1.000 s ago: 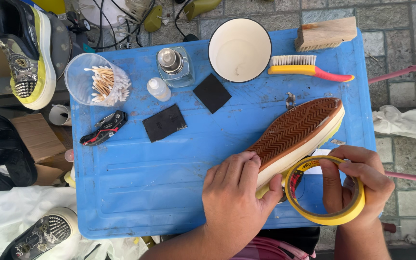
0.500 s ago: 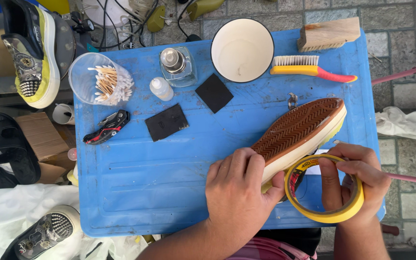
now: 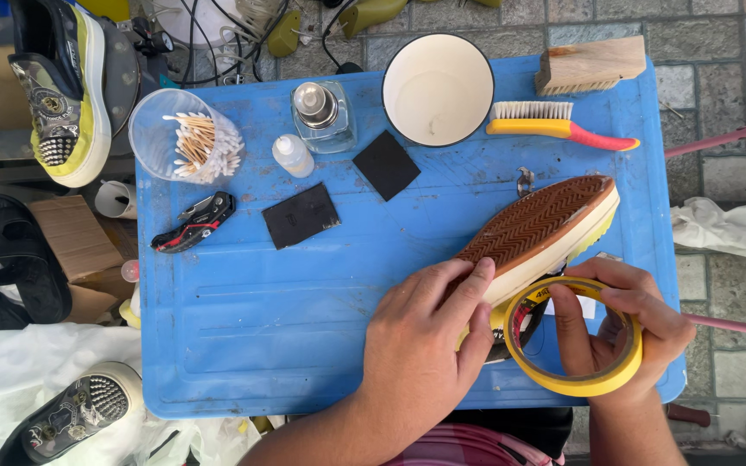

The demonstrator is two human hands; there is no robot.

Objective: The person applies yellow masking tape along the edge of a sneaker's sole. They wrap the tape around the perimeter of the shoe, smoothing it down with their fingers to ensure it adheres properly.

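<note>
I'm pinning the shoe (image 3: 539, 231) sole-up with my left hand (image 3: 420, 345), its long axis running toward two o'clock; my right hand (image 3: 619, 332) is gripping the tape roll (image 3: 576, 380) at its heel, at four o'clock.

Shoe-repair stall: brushes (image 3: 561, 122), cotton swabs (image 3: 196, 145), shoes (image 3: 62, 86) around blue tray (image 3: 243, 328).
</note>
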